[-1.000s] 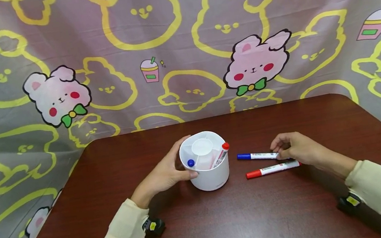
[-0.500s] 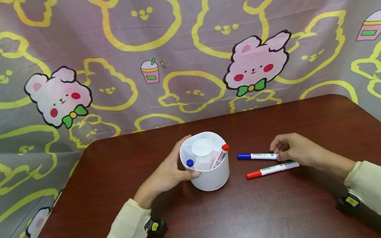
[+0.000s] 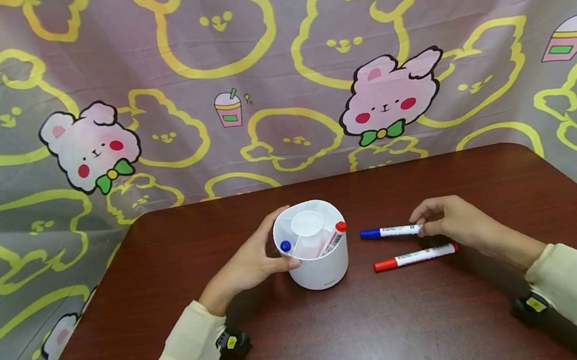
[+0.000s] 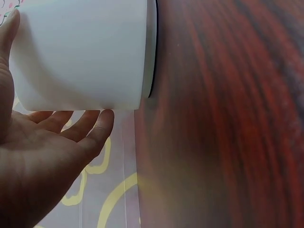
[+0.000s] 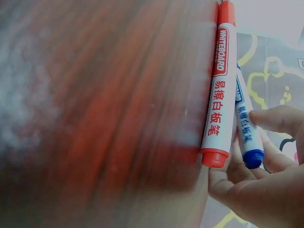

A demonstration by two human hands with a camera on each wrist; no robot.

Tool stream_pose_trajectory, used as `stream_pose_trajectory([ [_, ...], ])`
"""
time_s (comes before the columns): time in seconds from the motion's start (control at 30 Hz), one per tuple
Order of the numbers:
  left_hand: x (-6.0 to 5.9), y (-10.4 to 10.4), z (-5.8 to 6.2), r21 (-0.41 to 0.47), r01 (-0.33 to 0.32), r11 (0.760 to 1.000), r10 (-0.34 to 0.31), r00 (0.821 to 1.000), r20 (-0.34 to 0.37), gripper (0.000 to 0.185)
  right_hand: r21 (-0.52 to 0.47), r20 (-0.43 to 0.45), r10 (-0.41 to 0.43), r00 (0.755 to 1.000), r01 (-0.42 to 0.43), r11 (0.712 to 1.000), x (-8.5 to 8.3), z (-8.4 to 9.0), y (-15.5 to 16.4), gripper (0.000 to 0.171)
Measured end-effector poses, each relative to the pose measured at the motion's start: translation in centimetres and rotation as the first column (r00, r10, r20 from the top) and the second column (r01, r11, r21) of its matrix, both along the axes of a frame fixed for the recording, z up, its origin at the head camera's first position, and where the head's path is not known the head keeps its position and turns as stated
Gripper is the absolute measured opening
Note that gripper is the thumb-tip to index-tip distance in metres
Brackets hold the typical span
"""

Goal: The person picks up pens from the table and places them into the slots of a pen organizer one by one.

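The left hand [image 3: 247, 263] grips the white holder [image 3: 319, 272], thumb at the front rim and fingers round the far side; both stand where they stood a second ago. The right hand [image 3: 458, 225] pinches the blue marker [image 3: 392, 231] near its end. That held end has risen slightly since half a second ago, so the marker now looks almost level in the head view; whether it is wholly off the table [image 3: 371, 326] I cannot tell. The red marker [image 3: 419, 256] lies on the table just in front, in the same place, its far-right tip now showing below the hand. Inside the holder, the red-ended marker [image 3: 335, 240] leans on the right rim, its top a little lower than before, while the blue-ended marker [image 3: 286, 246] near the left thumb has shifted slightly left.
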State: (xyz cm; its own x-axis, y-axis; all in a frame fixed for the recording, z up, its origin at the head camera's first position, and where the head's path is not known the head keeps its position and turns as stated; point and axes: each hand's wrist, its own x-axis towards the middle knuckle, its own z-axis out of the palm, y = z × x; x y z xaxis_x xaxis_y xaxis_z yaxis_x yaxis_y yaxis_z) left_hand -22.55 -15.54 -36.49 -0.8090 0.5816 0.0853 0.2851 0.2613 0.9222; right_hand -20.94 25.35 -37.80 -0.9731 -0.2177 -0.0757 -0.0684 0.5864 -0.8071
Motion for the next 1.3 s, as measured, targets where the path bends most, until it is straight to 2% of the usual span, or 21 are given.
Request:
stream_pose_trajectory([
  [0.2,0.0,0.0,0.1,0.002,0.002,1.0,-0.002,1.0,0.007,0.104,-0.048,-0.033,-0.04,0.999,0.038,0.998,0.1,0.4,0.0,0.024],
  [0.5,0.0,-0.4,0.1,-0.004,-0.01,1.0,0.01,1.0,0.007,0.1,-0.148,-0.023,-0.067,0.997,0.063,0.987,0.2,0.6,-0.3,0.03],
  [0.67,-0.1,-0.7,0.1,0.024,0.001,1.0,-0.002,0.999,0.032,0.095,-0.155,-0.017,-0.094,0.995,0.091,0.984,0.1,0.7,-0.5,0.031],
  [0.83,0.0,-0.7,0.3,0.013,-0.005,1.0,0.004,0.999,0.045,0.093,-0.213,0.002,-0.106,0.994,0.104,0.971,0.0,0.9,-0.5,0.032],
  [1.03,0.1,-0.9,0.2,0.006,-0.004,1.0,0.004,0.999,0.037,0.092,-0.321,0.015,-0.103,0.995,0.102,0.941,-0.1,1.1,-0.5,0.032],
  [1.23,0.1,-1.1,0.2,0.012,-0.006,1.0,0.006,0.999,0.036,0.091,-0.473,0.018,-0.07,0.997,0.07,0.878,-0.2,1.3,-0.5,0.013],
  [1.3,0.1,-1.1,0.1,0.014,-0.009,1.0,0.009,0.999,0.035,0.091,-0.517,0.016,-0.054,0.998,0.054,0.854,-0.2,1.4,-0.5,0.012],
])
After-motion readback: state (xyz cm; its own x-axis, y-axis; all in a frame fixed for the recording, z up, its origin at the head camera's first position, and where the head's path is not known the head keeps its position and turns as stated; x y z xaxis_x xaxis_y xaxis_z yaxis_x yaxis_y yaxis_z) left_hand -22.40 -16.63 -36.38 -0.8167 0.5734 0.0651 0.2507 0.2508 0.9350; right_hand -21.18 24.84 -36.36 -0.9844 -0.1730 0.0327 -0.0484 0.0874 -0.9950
